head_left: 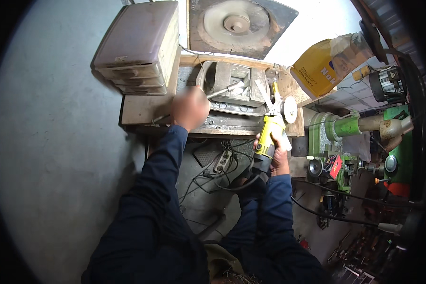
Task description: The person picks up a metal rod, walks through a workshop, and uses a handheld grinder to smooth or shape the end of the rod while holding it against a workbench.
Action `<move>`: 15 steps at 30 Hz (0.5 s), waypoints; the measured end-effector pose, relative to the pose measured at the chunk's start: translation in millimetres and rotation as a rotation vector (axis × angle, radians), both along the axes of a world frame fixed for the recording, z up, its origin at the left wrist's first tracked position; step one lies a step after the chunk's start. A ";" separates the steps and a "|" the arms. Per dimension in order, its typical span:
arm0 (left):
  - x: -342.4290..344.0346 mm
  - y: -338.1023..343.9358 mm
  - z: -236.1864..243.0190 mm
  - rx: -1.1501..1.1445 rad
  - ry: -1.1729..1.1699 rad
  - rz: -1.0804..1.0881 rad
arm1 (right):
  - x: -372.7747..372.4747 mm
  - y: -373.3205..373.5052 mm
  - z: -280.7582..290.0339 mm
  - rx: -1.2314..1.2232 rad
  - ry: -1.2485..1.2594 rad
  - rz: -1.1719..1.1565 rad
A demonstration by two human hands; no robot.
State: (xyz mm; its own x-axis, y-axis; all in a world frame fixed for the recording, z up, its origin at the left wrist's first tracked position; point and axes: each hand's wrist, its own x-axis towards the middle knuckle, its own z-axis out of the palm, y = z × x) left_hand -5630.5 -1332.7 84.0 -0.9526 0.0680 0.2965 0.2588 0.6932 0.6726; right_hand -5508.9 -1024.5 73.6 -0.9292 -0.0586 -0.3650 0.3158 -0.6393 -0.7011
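My right hand point(275, 149) is wrapped round the body of a yellow-and-black angle grinder point(269, 135), whose pale disc point(289, 108) points up at the bench's right end. My left hand point(189, 108) is at the left of a metal tray point(229, 106), beside a long metal rod point(217, 93); a blur covers it, so its fingers and any hold are hidden. Inside the tray is a blocky metal fixture point(243, 75), with small pale tools lying across it. The wooden bench point(142, 106) runs beneath these things.
A plastic drawer unit point(132, 42) stands at the back left. A dirty round-centred panel point(236, 23) is behind the bench, and a yellow container point(317, 64) stands at back right. A green lathe point(345, 125) fills the right side. A power strip point(222, 161) and tangled cables lie below the bench.
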 end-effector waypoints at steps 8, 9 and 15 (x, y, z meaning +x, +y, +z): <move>36.6 45.0 4.6 1.164 -0.799 -0.212 | -61.2 5.1 -20.2 -0.003 -0.022 -0.056; 42.6 53.1 -1.4 1.190 -0.790 -0.243 | -68.8 -1.1 -21.6 0.024 -0.041 -0.069; 61.4 89.3 -26.7 1.110 -0.709 -0.428 | -77.9 -21.2 -5.1 0.032 0.031 -0.137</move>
